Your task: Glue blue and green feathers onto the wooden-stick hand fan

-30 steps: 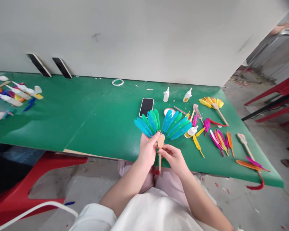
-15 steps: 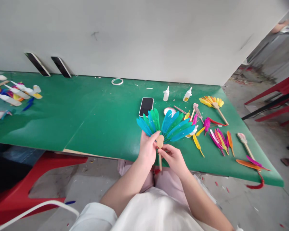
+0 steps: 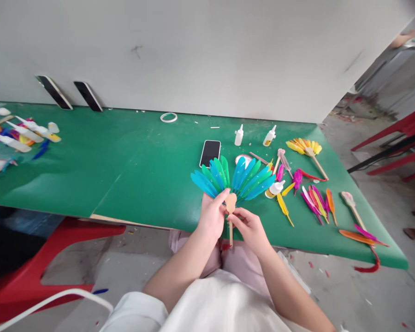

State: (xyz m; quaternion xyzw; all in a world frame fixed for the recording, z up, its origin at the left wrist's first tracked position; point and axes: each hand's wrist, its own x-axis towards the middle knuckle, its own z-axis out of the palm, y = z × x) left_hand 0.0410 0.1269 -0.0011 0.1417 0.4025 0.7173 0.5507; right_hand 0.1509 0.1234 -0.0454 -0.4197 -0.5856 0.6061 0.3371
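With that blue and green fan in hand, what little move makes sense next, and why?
Perhaps the left hand could ease the feathers inward: a gap splits them at the middle, and the right hand pinches the handle.

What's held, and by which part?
Blue-and-green feather fan: left hand at its wooden head, right hand at the top of its handle.

Soft, fairly bright light spreads evenly over the grey wall [image 3: 207,60]. The green desk [image 3: 152,175] carries a pale sheen at left. The white shirt [image 3: 221,304] nearly washes out at bottom centre; lower left sinks to near-black. The feather fan [image 3: 230,202] is reasonably sharp, the upper-right background blurry. Wide-angle stretching bends the edges.
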